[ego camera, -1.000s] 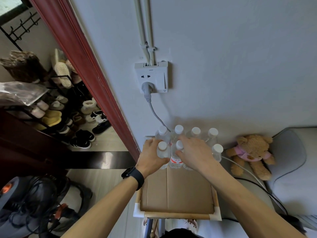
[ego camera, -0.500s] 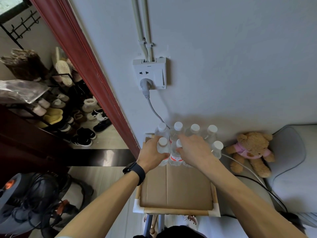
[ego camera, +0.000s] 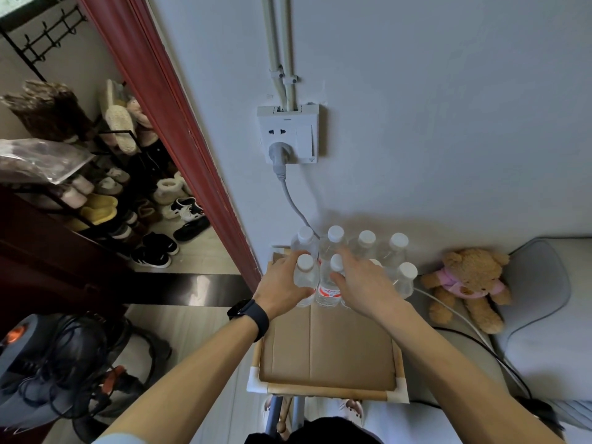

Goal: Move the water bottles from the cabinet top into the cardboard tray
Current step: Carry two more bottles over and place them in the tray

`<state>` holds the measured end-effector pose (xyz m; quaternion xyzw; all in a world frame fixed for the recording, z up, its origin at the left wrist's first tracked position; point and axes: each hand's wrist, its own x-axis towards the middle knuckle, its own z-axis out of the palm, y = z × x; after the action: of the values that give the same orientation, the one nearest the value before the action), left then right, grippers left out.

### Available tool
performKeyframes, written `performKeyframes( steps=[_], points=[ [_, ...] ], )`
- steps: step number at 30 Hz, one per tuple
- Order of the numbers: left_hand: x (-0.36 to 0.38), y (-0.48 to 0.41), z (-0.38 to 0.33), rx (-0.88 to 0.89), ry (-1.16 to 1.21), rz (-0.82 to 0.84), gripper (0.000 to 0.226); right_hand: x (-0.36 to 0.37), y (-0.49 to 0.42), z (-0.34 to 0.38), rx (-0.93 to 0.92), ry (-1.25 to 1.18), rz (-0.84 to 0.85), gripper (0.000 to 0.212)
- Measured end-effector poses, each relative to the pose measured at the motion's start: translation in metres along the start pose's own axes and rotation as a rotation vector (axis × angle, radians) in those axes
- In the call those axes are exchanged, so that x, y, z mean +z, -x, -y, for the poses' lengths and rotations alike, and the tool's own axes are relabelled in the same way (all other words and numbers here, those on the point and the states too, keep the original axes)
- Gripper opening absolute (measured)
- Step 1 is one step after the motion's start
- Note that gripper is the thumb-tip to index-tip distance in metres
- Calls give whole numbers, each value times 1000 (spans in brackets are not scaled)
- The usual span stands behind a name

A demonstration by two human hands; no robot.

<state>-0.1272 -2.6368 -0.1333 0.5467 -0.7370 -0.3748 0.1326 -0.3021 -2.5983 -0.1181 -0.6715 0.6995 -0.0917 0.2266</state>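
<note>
A pale wall (ego camera: 448,123) fills the background, with a dark red door frame (ego camera: 179,149) slanting down its left side and a loaded shoe rack (ego camera: 105,193) beyond the doorway. A grey cushion (ego camera: 544,315) lies at the right. Below the wall sits the cardboard tray (ego camera: 336,354), its near part bare. A teddy bear (ego camera: 467,283) lies between tray and cushion. A socket (ego camera: 288,136) with a grey plug is on the wall above. The water bottles (ego camera: 366,241) stand upright in two rows at the tray's far end, against the wall. The left hand (ego camera: 282,286), a dark watch (ego camera: 248,315) on its wrist, grasps the front-left bottle (ego camera: 306,277). The right hand (ego camera: 365,285) is curled round the red-labelled bottle (ego camera: 326,291) just beside it.
</note>
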Motion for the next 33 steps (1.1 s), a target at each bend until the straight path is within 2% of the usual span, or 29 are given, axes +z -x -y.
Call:
performKeyframes(
  steps=[9,24,33],
  points=[
    [-5,-2,0,-61,37,57,56,2,3,0,-26,69,33,28],
    [-8,-3,-5,-46,67,89,55,5,8,4,22,-46,5,37],
    [-7,2,-1,-10,68,65,52,8,11,6,35,-112,-17,34]
  ],
)
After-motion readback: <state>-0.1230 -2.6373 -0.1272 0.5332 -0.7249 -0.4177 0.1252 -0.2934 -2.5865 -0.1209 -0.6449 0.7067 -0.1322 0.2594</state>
